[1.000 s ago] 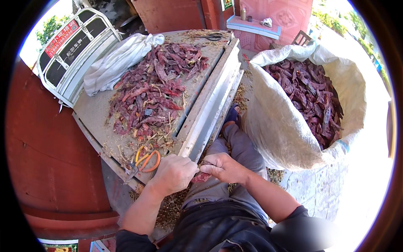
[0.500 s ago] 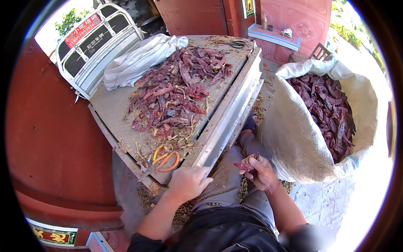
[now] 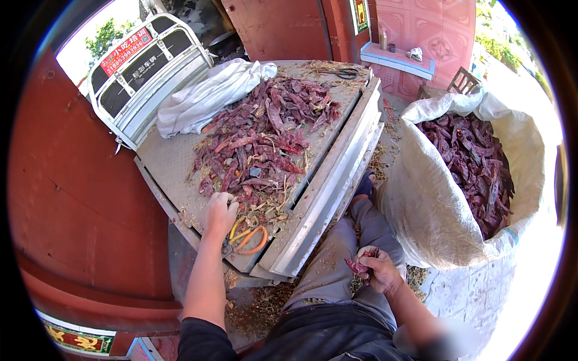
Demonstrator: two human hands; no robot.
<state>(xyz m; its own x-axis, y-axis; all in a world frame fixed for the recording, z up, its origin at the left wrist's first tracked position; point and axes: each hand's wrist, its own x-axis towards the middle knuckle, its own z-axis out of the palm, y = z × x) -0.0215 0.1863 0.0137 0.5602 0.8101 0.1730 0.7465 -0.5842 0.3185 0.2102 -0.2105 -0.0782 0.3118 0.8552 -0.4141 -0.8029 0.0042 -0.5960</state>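
Note:
My left hand is at the near left edge of a loose heap of dried red chillies on the metal platform, fingers curled; I cannot make out what, if anything, is in them. Beside it lie orange-and-yellow handled scissors, their metal end partly hidden by my forearm. My right hand, low over my legs, is closed on a dried chilli. To my right stands a big white woven sack, wide open, full of darker dried chillies.
The truck-bed platform has a white railing and a folded white sack; black scissors lie at its far end. A red metal surface is at left. Behind are a pink tiled wall with a ledge and a chair.
My hands were together a second ago; since then my left hand has moved forward and up to the heap, while my right hand keeps the chilli, now a little lower than half a second ago.

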